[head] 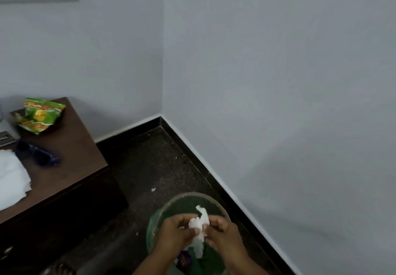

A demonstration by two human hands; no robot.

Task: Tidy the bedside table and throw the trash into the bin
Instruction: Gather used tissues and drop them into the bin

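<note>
Hands: left hand (173, 229) and right hand (222, 232), lower centre, fingers (192, 229) curled, pinching a crumpled tissue (199, 223) between them.
Tissue: held over the bin's open mouth.
Bin (192, 193): green-lined, on the dark floor (150, 157).
Bench (70, 146): left of frame, carrying sunglasses (38, 153), a green snack packet (39, 115) and a white stack (11, 176).

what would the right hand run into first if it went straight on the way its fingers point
The right hand points inward, toward the left, so it would press first into the crumpled tissue it pinches, then likely the left hand just behind it. Both sit over the green-lined bin; depth is unclear.
</note>
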